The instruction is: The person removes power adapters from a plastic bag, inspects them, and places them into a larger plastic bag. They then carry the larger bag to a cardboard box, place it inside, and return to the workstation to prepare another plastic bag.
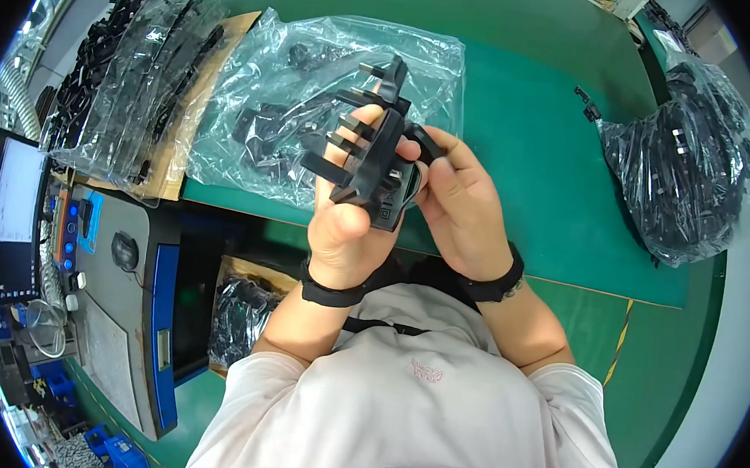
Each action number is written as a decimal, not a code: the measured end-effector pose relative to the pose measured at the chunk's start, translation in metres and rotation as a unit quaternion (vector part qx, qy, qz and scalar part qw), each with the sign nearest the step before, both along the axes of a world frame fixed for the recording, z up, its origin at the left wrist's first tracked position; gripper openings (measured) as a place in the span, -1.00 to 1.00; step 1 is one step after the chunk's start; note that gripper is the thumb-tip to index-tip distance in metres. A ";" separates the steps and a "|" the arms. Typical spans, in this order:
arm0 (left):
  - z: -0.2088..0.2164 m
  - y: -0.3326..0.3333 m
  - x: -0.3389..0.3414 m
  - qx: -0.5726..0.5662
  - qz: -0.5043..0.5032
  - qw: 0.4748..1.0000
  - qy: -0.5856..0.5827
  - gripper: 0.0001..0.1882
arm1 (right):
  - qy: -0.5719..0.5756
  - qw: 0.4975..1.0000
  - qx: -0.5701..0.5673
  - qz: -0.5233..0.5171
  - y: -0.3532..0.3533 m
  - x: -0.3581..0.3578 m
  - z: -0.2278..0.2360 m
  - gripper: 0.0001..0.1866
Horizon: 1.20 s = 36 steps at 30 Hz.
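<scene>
- Nearest is the person's pale shirt (pixel 423 420), with a small pink mark on its chest; a black band (pixel 333 295) circles the left wrist and another band (pixel 499 282) the right.
- The left hand (pixel 346 241) has its fingers clamped on a stack of black plug adapters (pixel 379 147), held up above the green worktop (pixel 527 175) with their pins pointing left.
- The right hand (pixel 468 204) pinches a dark curved piece (pixel 425 142) between thumb and fingers, just beside the adapters; whether it is joined to them, I cannot tell.
- Lower, at the left, an open carton (pixel 251 270) holds black things in clear plastic.
- Behind the hands, a large clear bag (pixel 273 79) lies on the worktop with dark items inside.
- To the right sits a bulging clear bundle (pixel 684 169) of black parts, one small black end (pixel 587 104) sticking out leftward.
- At the far left, clear-wrapped black pieces (pixel 134 78) lie on brown cardboard (pixel 186 142).
</scene>
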<state>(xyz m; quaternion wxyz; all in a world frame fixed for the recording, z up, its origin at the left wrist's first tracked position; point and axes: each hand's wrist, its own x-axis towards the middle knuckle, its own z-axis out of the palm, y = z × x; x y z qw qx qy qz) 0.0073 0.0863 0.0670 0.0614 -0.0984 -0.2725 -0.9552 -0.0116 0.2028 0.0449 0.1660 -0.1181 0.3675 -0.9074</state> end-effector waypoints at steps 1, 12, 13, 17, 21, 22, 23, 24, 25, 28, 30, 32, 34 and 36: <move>0.002 0.000 0.002 -0.005 0.007 1.000 -0.009 -0.04 | -0.004 1.000 -0.001 0.001 0.004 -0.001 -0.001 -0.59; 0.019 -0.024 0.009 -0.056 -0.107 0.991 -0.050 0.01 | 0.230 0.933 0.260 0.099 0.034 -0.012 0.029 -0.16; 0.021 -0.022 0.010 -0.053 -0.102 0.992 -0.057 0.02 | 0.222 0.940 0.243 0.094 0.033 -0.009 0.034 -0.21; 0.011 -0.029 0.008 0.072 -0.184 0.980 0.013 -0.04 | 0.257 0.921 0.284 0.072 0.033 -0.008 0.035 -0.31; 0.018 -0.041 0.012 0.146 -0.209 0.959 0.122 -0.02 | 0.242 0.965 0.104 0.013 0.033 -0.010 0.016 -0.24; 0.020 -0.044 0.011 0.129 -0.202 0.961 0.135 -0.02 | 0.238 0.970 0.056 -0.012 0.035 -0.014 0.014 -0.19; 0.019 -0.049 0.011 0.065 -0.171 0.972 0.148 -0.06 | 0.216 0.976 0.021 -0.013 0.037 -0.014 0.012 -0.17; 0.016 -0.051 0.012 0.000 -0.140 0.977 0.161 -0.11 | 0.195 0.981 -0.014 -0.015 0.039 -0.014 0.012 -0.14; 0.013 -0.046 0.015 -0.058 -0.039 0.989 0.133 -0.09 | 0.199 0.980 -0.011 -0.018 0.040 -0.015 0.014 -0.14; 0.015 -0.039 0.028 -0.189 0.103 0.975 0.045 -0.03 | 0.183 0.982 0.022 -0.050 0.042 -0.016 0.025 -0.12; 0.008 -0.037 0.027 -0.210 0.124 0.969 0.049 -0.02 | 0.178 0.978 0.067 -0.082 0.046 -0.019 0.032 -0.08; 0.004 -0.036 0.026 -0.229 0.143 0.961 0.052 -0.02 | 0.173 0.978 0.065 -0.099 0.054 -0.021 0.037 -0.04; 0.003 -0.034 0.026 -0.230 0.132 0.963 0.038 -0.02 | 0.178 0.976 0.055 -0.111 0.063 -0.022 0.042 -0.01; 0.001 -0.031 0.026 -0.235 0.137 0.962 0.027 -0.01 | 0.188 0.972 0.066 -0.124 0.071 -0.021 0.044 0.02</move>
